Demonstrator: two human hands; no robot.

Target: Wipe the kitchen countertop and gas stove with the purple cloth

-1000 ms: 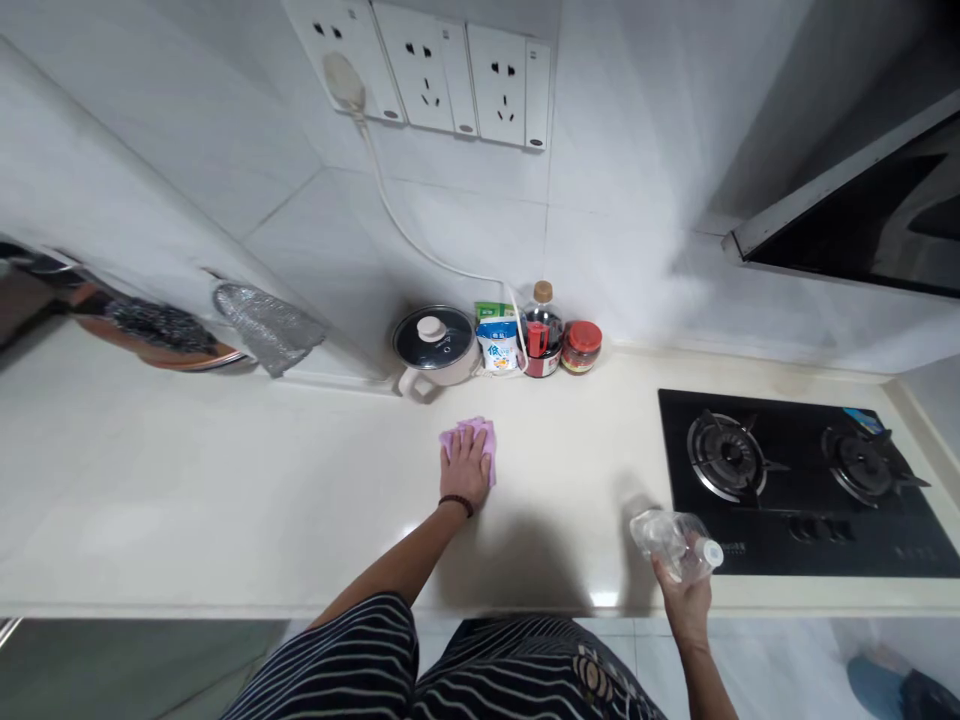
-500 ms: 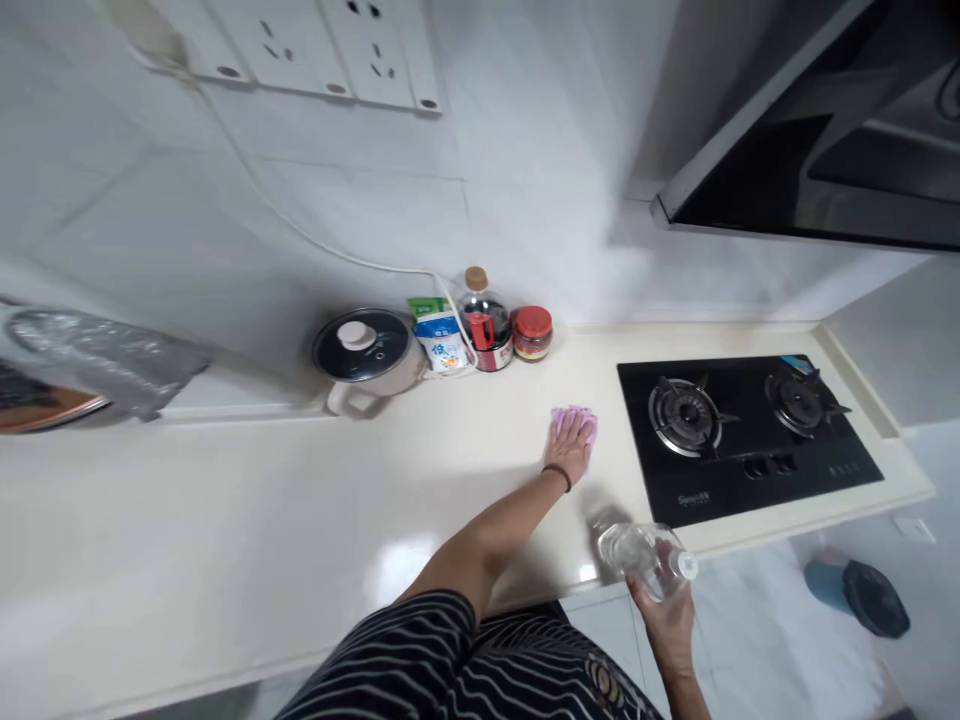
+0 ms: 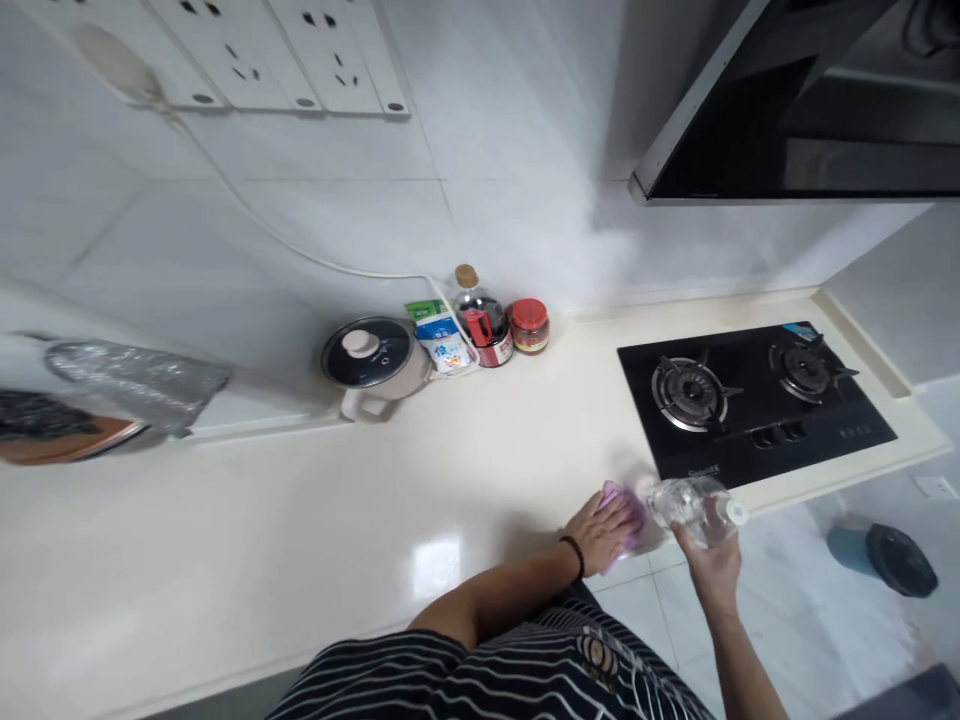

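Observation:
My left hand (image 3: 601,535), with a dark bracelet at the wrist, presses on a pink cloth (image 3: 630,512) by the counter's front edge. Part of the cloth shows past the fingers. In my right hand (image 3: 709,565) is a clear plastic bottle (image 3: 686,502) with a white cap, gripped around its side. The bottle is tilted, cap end toward the right, close to the cloth and the front corner of the black gas stove (image 3: 757,400).
Against the wall stand a lidded electric pot (image 3: 371,360), a blue-white packet (image 3: 444,342), a dark sauce bottle (image 3: 484,315) and a red-lidded jar (image 3: 529,325). A white cord (image 3: 315,258) drops from the sockets. The range hood (image 3: 795,120) overhangs the stove. A bin (image 3: 885,560) stands on the floor.
My left hand has drawn the pink cloth from mid-counter toward the front edge and right. My right hand has moved the bottle right and slightly up. The view has shifted a little.

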